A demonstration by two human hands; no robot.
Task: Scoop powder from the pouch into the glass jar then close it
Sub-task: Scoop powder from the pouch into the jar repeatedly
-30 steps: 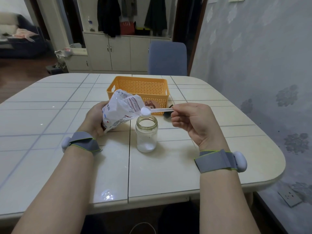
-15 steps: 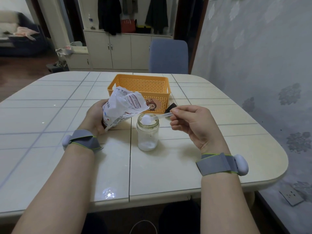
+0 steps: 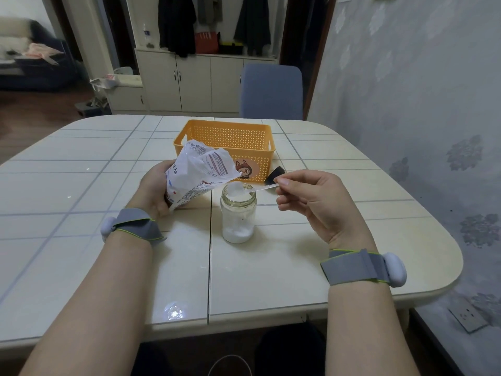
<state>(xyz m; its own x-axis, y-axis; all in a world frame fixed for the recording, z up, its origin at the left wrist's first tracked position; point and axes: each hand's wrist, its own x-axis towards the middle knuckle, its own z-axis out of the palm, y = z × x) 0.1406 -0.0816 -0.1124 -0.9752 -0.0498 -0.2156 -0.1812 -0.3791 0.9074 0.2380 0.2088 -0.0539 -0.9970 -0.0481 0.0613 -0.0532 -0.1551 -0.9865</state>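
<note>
A glass jar [image 3: 238,215] stands open on the table, a layer of white powder at its bottom. My right hand [image 3: 311,202] pinches the handle of a clear plastic spoon [image 3: 256,189] whose bowl, holding white powder, sits at the jar's mouth. My left hand [image 3: 153,189] grips a crumpled white pouch [image 3: 199,173], tilted with its torn top toward the jar. A black lid [image 3: 273,175] lies partly hidden behind my right hand, next to the basket.
An orange plastic basket [image 3: 225,137] stands just behind the jar and pouch. The pale tiled table [image 3: 81,172] spreads wide to the left. A blue chair [image 3: 271,90] stands at the far edge, and a wall runs along the right.
My right hand has lowered the powder-filled spoon from just above the jar down to its mouth. The left hand and pouch have stayed put.
</note>
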